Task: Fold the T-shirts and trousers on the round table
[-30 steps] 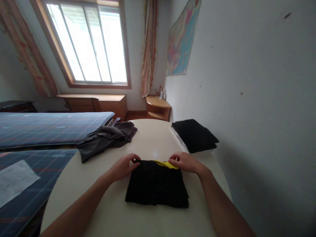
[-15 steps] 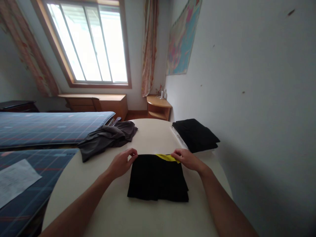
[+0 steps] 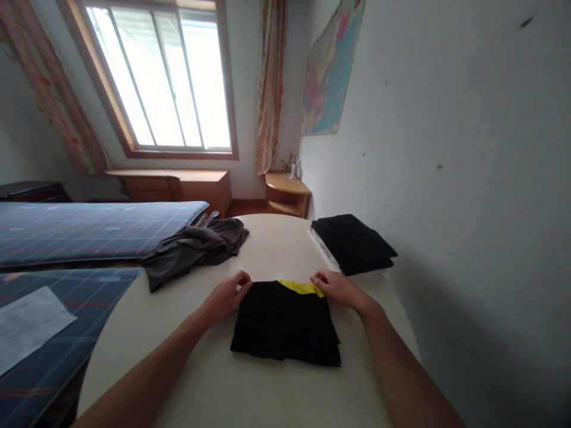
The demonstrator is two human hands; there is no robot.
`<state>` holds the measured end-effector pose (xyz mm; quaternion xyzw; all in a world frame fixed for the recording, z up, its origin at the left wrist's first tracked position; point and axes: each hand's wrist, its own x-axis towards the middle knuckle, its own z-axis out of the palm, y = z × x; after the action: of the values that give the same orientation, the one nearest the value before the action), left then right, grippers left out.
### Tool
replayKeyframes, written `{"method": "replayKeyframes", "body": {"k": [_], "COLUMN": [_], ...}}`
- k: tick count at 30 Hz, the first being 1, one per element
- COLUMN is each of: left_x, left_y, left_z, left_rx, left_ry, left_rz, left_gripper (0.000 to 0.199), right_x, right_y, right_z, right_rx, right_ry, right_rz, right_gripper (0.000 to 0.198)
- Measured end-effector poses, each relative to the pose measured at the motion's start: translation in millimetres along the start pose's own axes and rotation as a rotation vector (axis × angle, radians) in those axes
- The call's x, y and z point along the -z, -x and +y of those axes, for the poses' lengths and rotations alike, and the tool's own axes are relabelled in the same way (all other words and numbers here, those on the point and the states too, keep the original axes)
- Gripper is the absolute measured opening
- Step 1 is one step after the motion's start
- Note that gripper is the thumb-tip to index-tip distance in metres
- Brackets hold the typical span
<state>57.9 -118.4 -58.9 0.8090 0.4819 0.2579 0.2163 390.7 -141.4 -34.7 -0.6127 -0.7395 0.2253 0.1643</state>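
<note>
A folded black garment (image 3: pixel 285 327) with a yellow patch along its far edge lies on the round cream table (image 3: pixel 214 380). I cannot tell what kind of garment it is. My left hand (image 3: pixel 227 297) pinches its far left corner between thumb and fingers. At the far right corner, next to the yellow part, my right hand (image 3: pixel 336 287) grips the cloth with closed fingertips. The near edge of the garment rests loose on the table, its layers slightly uneven at the right.
Beyond my right hand, a stack of folded black cloth (image 3: pixel 354 244) sits on something white by the wall. A crumpled dark grey garment (image 3: pixel 196 249) lies at the table's left edge. Plaid mattresses (image 3: pixel 89 232) stand to the left, one with a paper sheet (image 3: pixel 33 324) on it.
My left hand has shifted slightly right and nearer with its corner of the black garment. The far edge has come a little toward me. My right hand has barely moved.
</note>
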Motion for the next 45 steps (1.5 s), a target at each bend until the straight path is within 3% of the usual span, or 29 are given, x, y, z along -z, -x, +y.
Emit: {"method": "replayKeyframes", "body": {"k": [3,7,11,15,18,20,24,28,34,38,40,42,45], "left_x": [-4,-4,-1,-2,0,5,14,14,14,17,15,11,1], "left_y": [-3,-4,-4,-7,-6,-2,7,7,10,16,15,11,1], "left_z": [-3,-4,-7,-11,-9,-3,10,11,15,23,23,18,7], "left_rx": [0.032,-0.019,-0.035,-0.009,-0.085,-0.218,-0.473,-0.537,-0.437,-0.433,-0.359,-0.238,-0.101], "left_ry": [0.029,-0.043,0.047,0.067,0.029,-0.015,-0.061,-0.116,-0.056,-0.068,-0.079,-0.081,-0.097], "left_rz": [0.002,-0.021,-0.046,0.150,0.290,0.231,-0.059,-0.120,0.055,-0.119,-0.176,-0.099,0.130], "left_gripper": [0.029,0.024,0.022,0.025,0.028,0.025,0.021,0.010,0.011,0.013,0.017,0.020,0.021], "right_x": [5,8,2,-6,-8,-8,-9,-24,-50,-55,-54,-53,-50], "right_y": [7,13,8,-4,-10,-10,0,11,10,8,9,11,13], "right_z": [-11,-14,-13,-6,3,4,-19,-55,-77,-80,-82,-83,-84], "right_rx": [0.034,0.061,0.093,0.130,0.179,0.264,0.416,0.511,0.524,0.600,0.632,0.635,0.618], "right_ry": [-0.116,-0.111,-0.077,-0.083,-0.077,-0.053,-0.013,0.064,0.208,0.266,0.236,0.185,0.127], "right_rz": [-0.104,-0.190,-0.185,0.053,0.231,0.265,0.278,0.176,0.185,0.131,0.071,0.017,-0.038], "right_gripper": [0.045,0.059,0.048,0.037,0.041,0.040,0.029,0.032,0.044,0.020,0.013,0.012,0.014]}}
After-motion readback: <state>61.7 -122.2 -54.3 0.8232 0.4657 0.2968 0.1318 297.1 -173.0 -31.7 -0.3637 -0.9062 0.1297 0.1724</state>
